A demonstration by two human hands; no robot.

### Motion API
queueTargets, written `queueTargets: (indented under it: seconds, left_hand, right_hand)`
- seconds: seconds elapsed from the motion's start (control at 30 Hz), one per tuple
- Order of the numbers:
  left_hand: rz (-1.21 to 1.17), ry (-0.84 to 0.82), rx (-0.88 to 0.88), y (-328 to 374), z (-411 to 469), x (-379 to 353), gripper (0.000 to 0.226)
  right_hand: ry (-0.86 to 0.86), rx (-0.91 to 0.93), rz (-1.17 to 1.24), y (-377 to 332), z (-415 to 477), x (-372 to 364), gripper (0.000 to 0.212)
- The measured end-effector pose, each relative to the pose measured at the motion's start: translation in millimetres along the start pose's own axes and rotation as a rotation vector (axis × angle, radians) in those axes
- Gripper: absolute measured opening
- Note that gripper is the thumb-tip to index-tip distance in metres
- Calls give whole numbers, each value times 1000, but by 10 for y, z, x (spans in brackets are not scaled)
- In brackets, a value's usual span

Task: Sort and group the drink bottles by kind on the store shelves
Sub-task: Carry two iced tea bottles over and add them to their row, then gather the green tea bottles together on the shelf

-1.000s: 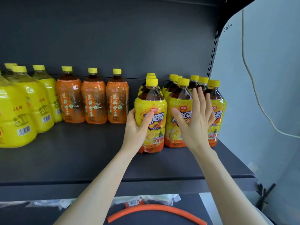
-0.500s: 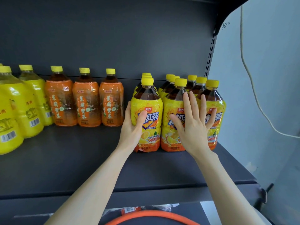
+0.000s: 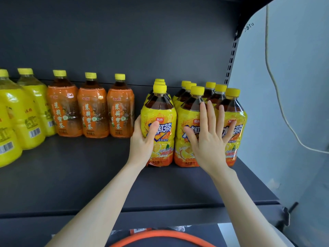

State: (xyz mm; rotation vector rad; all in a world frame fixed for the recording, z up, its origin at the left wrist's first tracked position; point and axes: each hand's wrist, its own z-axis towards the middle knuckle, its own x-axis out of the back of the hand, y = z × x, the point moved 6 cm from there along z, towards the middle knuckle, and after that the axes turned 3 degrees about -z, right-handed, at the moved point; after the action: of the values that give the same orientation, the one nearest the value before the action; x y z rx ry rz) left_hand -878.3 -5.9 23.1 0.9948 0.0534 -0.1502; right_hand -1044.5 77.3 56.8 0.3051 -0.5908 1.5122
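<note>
Dark shelf [image 3: 71, 179], tea-filled bottles [image 3: 161, 111]

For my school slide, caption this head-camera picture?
Left hand grips one iced-tea bottle; right hand lies flat on its neighbours on the shelf.

We saw the leftmost yellow bottle [image 3: 7, 125] cut by the edge, rear tea bottles [image 3: 186, 84] mostly hidden behind front ones, and the hose [image 3: 160, 235] cropped below.

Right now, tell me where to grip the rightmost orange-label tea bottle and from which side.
The orange-label tea bottle stands upright, a twin bottle close on its left, the left hand gripping an iced tea bottle near its right. So probably come from the open front and grip the narrow shoulder under its yellow cap.
</note>
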Motion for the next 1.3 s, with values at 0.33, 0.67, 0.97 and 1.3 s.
queueTargets:
  seconds: [0.33,0.67,0.97,1.3]
  left_hand:
    - [42,-92,103,105,-63,25,53]
    - [428,-99,72,908,-185,492,16]
    - [250,70,-154,2202,-834,2092,11]
    - [401,243,-82,2479,-1722,4800,7]
  right_hand:
    - [-100,-10,52,-3,-20,44,72]
    - [1,-69,438,-367,107,681,29]
    - [-5,8,884,-2100,-135,1208,11]
    - [-263,15,1163,-4685,-1242,874,14]
